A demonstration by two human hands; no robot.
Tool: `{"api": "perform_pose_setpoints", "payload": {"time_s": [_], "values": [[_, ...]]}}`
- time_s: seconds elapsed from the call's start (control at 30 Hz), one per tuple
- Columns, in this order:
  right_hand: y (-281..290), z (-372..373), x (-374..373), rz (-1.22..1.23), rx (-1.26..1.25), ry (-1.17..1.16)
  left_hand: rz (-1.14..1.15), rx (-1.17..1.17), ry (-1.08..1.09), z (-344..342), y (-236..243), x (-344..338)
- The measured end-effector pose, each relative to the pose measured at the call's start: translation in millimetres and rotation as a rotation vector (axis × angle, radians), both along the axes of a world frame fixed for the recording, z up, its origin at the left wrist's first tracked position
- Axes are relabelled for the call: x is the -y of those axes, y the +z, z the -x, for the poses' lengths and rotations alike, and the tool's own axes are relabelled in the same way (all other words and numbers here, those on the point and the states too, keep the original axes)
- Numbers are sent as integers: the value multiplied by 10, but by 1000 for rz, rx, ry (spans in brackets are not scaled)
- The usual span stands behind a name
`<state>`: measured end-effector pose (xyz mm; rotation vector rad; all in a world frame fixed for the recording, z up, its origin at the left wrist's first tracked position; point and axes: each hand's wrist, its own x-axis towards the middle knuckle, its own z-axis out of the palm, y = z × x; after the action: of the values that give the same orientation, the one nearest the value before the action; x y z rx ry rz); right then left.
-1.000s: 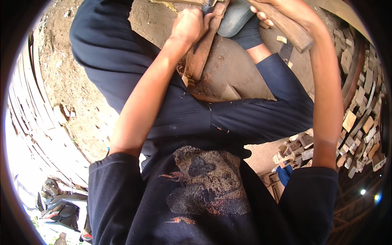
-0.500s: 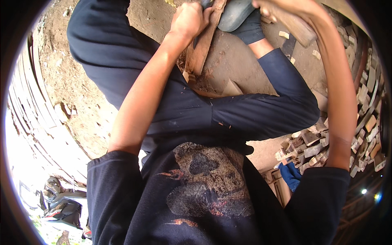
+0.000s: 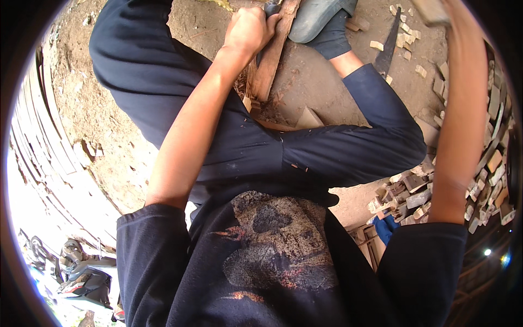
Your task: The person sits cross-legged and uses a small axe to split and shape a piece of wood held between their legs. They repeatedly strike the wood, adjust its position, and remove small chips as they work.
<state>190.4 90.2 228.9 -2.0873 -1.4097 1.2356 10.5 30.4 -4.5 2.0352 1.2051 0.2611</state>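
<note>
My left hand (image 3: 248, 31) is closed round a dark narrow tool (image 3: 272, 8) at the top edge of the view. It rests against a reddish-brown wooden plank (image 3: 271, 68) that slopes up between my legs. The tool's far end is out of view, and its kind is not clear. At the top right my raised right hand (image 3: 456, 12) is partly cut off by the edge. A thick wooden club (image 3: 430, 12) is in its grip, away from the plank. My foot in a grey-green shoe (image 3: 316, 20) is beside the plank.
A dark tapering blade (image 3: 390, 46) lies on the dirt ground among pale wood offcuts (image 3: 408, 38). A wedge of wood (image 3: 309, 118) lies by my bent leg. Many wood blocks (image 3: 418, 199) are heaped at the right. A motorcycle (image 3: 84, 280) stands at the lower left.
My right hand has lifted up and to the right with the wooden club, uncovering the blade and offcuts. My left hand and the plank have hardly moved.
</note>
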Motion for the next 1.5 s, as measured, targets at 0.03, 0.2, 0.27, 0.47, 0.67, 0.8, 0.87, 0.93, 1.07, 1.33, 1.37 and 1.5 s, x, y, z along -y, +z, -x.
{"api": "perform_pose_setpoints", "payload": {"time_s": [0.03, 0.2, 0.27, 0.47, 0.67, 0.8, 0.87, 0.93, 1.07, 1.33, 1.37, 1.5], "values": [[-46, 15, 45, -67, 49, -45, 6, 21, -12, -40, -4, 5], [-482, 60, 157, 607, -80, 290, 72, -82, 1, 117, 46, 21], [-450, 26, 220, 660, -142, 181, 86, -79, -6, 141, 64, 75], [-162, -221, 212, 549, -309, -18, 59, -50, -40, 48, 87, 52], [-55, -221, -152, 43, -113, -96, 81, -89, -22, 85, 85, 41], [-174, 135, 219, 110, 48, -26, 84, -166, -67, 1, 142, 27], [-429, 222, 269, 564, -17, 217, 6, -310, -30, 145, 138, 44], [-355, 362, 395, 606, -41, 264, -25, -341, -91, 232, 137, 95], [-502, 289, 652, 576, -173, 81, 14, -216, -71, 286, -66, 116], [-422, 435, 726, 514, -241, 10, 340, -158, 32, 288, -2, 15], [-494, 405, 798, 455, -249, -16, 297, -183, 7, 284, -11, 24], [-723, 316, 1129, 329, -298, -132, 289, -190, -73, 281, 56, 7]]}}
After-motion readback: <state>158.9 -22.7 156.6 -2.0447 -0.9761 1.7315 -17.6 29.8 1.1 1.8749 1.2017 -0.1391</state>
